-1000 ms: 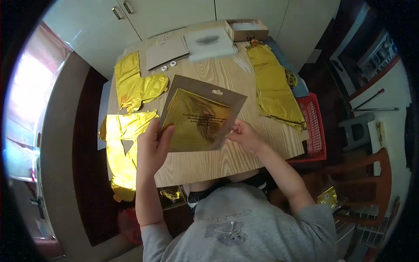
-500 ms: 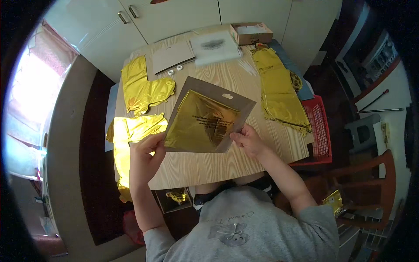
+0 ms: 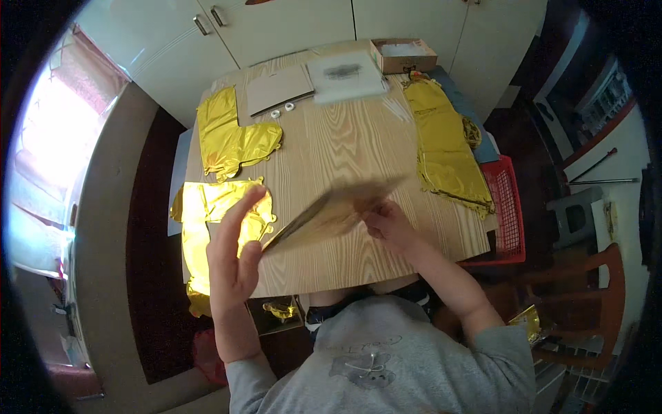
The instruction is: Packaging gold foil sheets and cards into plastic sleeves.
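Note:
My right hand pinches the right side of a flat package with folded gold foil inside. The package is tipped almost edge-on above the table and smeared by motion. My left hand is open beside its lower left corner, fingers raised and apart; whether the thumb touches the corner I cannot tell. Behind that hand lies a gold foil balloon, uninflated, hanging over the table's left edge. Another flat foil balloon lies farther back on the left. A stack of folded gold foil balloons lies along the right side.
At the back of the wooden table are a grey board, a clear plastic sheet, two small white rolls, thin white sticks and a cardboard box. A red basket and wooden chair stand right.
My left hand has let go of the package and opened. The package has tilted from facing me to nearly edge-on, still in my right hand.

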The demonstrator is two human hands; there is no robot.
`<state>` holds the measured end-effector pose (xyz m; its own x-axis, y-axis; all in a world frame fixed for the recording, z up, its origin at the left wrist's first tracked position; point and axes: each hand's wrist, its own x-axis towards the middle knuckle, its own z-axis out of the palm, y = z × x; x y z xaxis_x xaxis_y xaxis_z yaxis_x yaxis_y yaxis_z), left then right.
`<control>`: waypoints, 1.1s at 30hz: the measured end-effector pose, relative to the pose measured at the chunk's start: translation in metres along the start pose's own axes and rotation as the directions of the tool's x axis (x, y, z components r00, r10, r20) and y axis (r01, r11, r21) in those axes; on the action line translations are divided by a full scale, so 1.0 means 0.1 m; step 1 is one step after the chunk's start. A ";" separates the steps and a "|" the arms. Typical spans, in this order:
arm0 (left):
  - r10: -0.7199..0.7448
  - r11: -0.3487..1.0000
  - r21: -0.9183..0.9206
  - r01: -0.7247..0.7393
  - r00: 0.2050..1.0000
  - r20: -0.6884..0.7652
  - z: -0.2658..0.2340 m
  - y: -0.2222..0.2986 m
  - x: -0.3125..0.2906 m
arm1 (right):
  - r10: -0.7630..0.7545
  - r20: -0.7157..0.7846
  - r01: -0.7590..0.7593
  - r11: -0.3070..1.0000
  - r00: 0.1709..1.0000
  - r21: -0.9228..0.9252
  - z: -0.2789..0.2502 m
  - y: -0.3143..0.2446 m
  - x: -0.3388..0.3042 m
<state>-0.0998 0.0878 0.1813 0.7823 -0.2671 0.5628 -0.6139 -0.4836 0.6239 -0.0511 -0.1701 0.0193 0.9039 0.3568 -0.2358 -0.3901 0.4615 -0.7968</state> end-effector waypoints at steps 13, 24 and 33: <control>-0.058 0.998 -0.027 0.054 0.978 -0.200 0.11 -0.45 -0.13 | -0.312 0.019 0.301 0.930 0.950 0.211 -0.21 -0.02 0.08; -0.209 0.935 -0.340 0.100 0.931 -0.300 0.28 -0.46 0.02 | -0.087 -0.012 0.087 0.982 0.996 0.168 0.02 0.13 -0.06; -0.562 0.821 -0.017 0.570 0.813 0.152 0.66 -0.94 -0.55 | -0.120 -0.024 0.098 0.897 0.992 -0.431 -0.47 -0.29 0.03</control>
<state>-0.0780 0.0929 0.0560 0.9971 -0.0725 0.0247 -0.0598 -0.5350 0.8427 -0.0288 -0.2203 0.0152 0.9481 0.2793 -0.1518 -0.1856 0.0986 -0.9777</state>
